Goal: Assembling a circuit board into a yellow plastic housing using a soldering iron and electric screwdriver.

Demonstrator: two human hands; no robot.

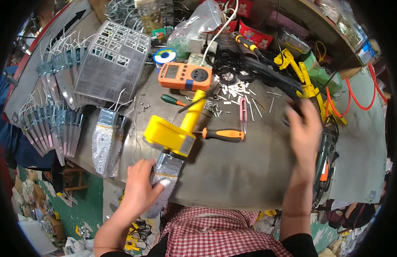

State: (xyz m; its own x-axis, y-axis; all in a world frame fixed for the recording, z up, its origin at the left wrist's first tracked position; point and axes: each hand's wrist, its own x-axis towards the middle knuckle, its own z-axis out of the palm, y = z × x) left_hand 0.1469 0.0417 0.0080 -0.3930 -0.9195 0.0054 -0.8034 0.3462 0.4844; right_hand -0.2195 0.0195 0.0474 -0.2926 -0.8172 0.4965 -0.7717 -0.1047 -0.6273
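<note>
My left hand (140, 184) is closed around a bundle in bubble wrap (164, 182), which hangs over the table's near edge. At its far end a shiny metal part shows, and a yellow plastic housing with a tubular handle (175, 130) sits against it. My right hand (305, 128) is at the right side of the table, by a black cable or tube (275, 73) and yellow plastic housings (308, 85). Motion blurs its fingers, so whether they hold anything is unclear. An orange-and-black screwdriver (224, 134) lies just right of the yellow housing.
Beyond lie an orange meter (185, 76), a green-handled screwdriver (172, 100), a solder spool (165, 56) and scattered small white tubes (235, 89). A compartment box (112, 64), metal strips with wires (52, 128) and another wrapped bundle (105, 143) are left. A corded tool (323, 162) lies right.
</note>
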